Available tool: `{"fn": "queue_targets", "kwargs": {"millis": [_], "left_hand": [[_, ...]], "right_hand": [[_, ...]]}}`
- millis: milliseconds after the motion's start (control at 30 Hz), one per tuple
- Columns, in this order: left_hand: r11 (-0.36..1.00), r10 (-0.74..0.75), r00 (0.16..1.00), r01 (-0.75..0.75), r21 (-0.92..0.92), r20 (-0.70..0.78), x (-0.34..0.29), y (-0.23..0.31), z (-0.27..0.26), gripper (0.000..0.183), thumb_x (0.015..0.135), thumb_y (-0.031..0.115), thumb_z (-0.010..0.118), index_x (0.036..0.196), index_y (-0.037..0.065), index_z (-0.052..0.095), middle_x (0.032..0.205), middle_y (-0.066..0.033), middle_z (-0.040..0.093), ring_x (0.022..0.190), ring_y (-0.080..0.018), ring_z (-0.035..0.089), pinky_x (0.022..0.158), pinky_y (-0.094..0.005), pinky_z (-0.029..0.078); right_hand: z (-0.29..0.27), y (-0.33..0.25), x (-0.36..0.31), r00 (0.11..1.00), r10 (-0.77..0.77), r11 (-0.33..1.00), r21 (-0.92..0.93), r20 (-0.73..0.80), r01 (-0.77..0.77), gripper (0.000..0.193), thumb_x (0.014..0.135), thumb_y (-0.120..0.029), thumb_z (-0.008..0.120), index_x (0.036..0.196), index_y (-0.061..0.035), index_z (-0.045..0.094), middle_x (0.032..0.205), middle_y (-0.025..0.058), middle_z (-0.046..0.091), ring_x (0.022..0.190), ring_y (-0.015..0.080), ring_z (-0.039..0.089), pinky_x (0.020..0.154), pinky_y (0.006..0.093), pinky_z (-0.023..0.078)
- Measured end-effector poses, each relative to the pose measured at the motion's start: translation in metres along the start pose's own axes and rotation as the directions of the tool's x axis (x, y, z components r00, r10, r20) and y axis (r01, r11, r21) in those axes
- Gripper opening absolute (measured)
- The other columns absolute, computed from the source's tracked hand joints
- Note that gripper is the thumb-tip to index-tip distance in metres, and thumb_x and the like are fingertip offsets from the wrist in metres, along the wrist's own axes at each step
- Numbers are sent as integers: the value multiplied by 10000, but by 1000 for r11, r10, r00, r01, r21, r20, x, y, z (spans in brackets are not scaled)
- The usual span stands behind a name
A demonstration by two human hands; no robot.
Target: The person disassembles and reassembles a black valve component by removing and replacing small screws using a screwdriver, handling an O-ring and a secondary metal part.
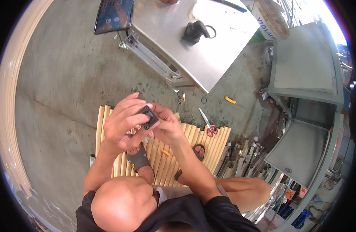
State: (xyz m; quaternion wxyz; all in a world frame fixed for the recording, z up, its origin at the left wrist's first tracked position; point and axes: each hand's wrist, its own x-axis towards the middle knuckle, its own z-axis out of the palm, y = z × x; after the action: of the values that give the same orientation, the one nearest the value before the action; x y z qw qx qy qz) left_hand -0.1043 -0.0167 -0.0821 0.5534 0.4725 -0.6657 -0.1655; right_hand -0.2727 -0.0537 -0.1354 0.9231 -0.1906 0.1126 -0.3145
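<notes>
My left hand (123,123) and my right hand (168,124) are raised together above the slatted mat. Between their fingers is a small black square part (149,117) with holes at its corners and a hollow middle. My left fingers close round its left side, while the right fingers and thumb press on its right side. Some of the part is hidden by the fingers. Below the hands, a thin screwdriver with a yellow handle (165,152) lies on the mat near my sandalled foot.
Red-handled scissors (209,127) lie at the mat's far edge (223,135). A yellow-handled tool (230,99) is on the floor. The metal table (162,34) ahead bears a black device with a ring (195,31) and a phone (114,16). At right stands a grey cabinet (302,62), its door open.
</notes>
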Motion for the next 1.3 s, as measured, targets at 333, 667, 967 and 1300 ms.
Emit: {"fn": "queue_targets", "kwargs": {"millis": [333, 667, 967, 1300], "left_hand": [[995, -34, 997, 41, 90, -73, -4, -5, -1, 306, 734, -31, 824, 965, 37, 636, 987, -191, 735, 956, -309, 727, 974, -541, 539], [956, -291, 934, 294, -18, -206, -13, -7, -1, 496, 760, -72, 797, 1184, 20, 557, 1105, -167, 732, 1072, -303, 712, 1012, -461, 519], [894, -447, 876, 432, -120, -181, -17, -10, -9, 502, 760, -72, 797, 1198, 24, 571, 1185, -133, 720, 1171, -221, 665, 1062, -352, 465], [868, -486, 856, 448, -215, -177, -20, -8, -5, 479, 755, -87, 798, 1183, 18, 610, 1173, -109, 688, 1124, -195, 658, 1006, -330, 493]], "right_hand": [[42, -76, -25, 949, 250, 201, -948, -193, -245, 207, 948, -143, 689, 1080, 16, 706, 903, 94, 738, 833, 146, 665, 766, 337, 537], [86, -300, 113, 696, -710, -284, -948, 106, -146, 260, 860, -257, 739, 907, -3, 764, 743, 51, 715, 646, 94, 626, 619, 263, 493], [66, -328, 236, 768, -639, -593, -613, -37, -523, 652, 639, -655, 820, 775, -19, 760, 842, 133, 746, 842, 282, 722, 800, 410, 551], [83, -339, 192, 893, -446, -327, -917, -62, -227, 503, 803, -434, 776, 1023, 18, 775, 892, 101, 738, 829, 167, 684, 766, 324, 529]]}}
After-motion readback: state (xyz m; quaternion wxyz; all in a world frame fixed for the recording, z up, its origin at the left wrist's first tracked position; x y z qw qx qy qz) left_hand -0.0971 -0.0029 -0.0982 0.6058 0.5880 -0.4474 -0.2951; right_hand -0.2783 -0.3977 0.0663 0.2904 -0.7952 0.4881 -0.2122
